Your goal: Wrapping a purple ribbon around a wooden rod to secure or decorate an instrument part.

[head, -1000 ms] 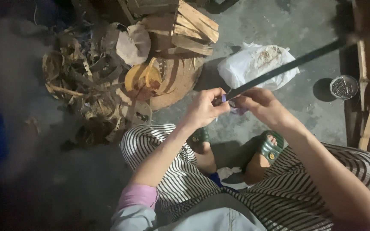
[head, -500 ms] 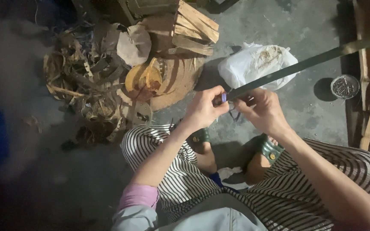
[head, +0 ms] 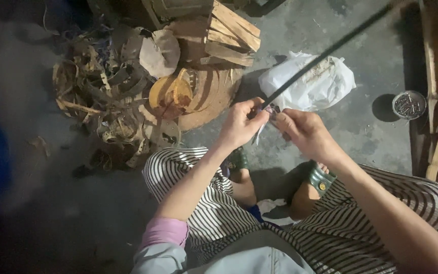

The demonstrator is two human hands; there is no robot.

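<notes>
Grey concrete floor (head: 376,127), dim light, person seated low in striped trousers, feet in green sandals (head: 320,178). Left hand (head: 240,123) raised in front of knees, forearm running up from lower left, wrist bent inward, grip pinched on near end of a long dark strip (head: 330,49). Strip runs from the hands diagonally up to the upper right corner, off the floor, passing over a white plastic bag (head: 313,86). Right hand (head: 305,133) just beside the left, forearm coming from lower right, fingers curled; thumb and forefinger pressed together at the strip end, something small and pale between the two hands, too blurred to tell. Left of the hands: round wooden block (head: 209,91) with an orange-yellow piece on it, pile of dry strip scraps (head: 97,101). Split wood sticks (head: 231,33) above. Small round tin (head: 409,104) of nails at right.
</notes>
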